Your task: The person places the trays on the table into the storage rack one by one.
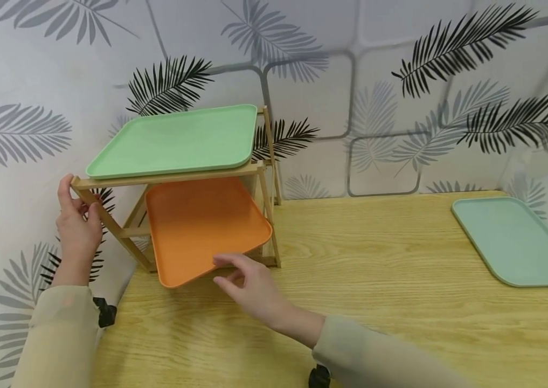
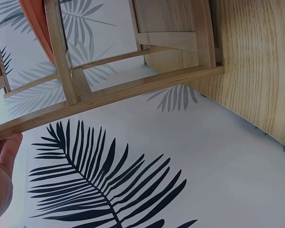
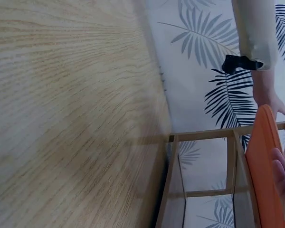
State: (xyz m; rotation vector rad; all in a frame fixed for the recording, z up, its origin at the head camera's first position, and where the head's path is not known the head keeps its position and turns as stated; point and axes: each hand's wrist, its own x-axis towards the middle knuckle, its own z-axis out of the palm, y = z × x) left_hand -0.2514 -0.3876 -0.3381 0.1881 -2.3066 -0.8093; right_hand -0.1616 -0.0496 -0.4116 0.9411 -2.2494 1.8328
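Observation:
A wooden two-tier rack [image 1: 123, 231] stands against the wall with a light green tray [image 1: 177, 140] lying on its top. Around the rack's front left post, near the upper corner, my left hand [image 1: 78, 226] grips with fingers and thumb. An orange tray [image 1: 206, 226] sits askew on the lower tier, its front left corner jutting out past the frame. At that tray's front edge is my right hand [image 1: 254, 288], its thumb and index finger parted and the index fingertip overlapping the rim. The right wrist view shows its fingers [image 3: 281, 175] beside the orange tray.
A pale blue-green tray [image 1: 521, 242] lies on the wooden table [image 1: 361, 269] at the far right. Behind the rack rises a wall [image 1: 312, 97] with a leaf pattern, which also runs along the left side of the table.

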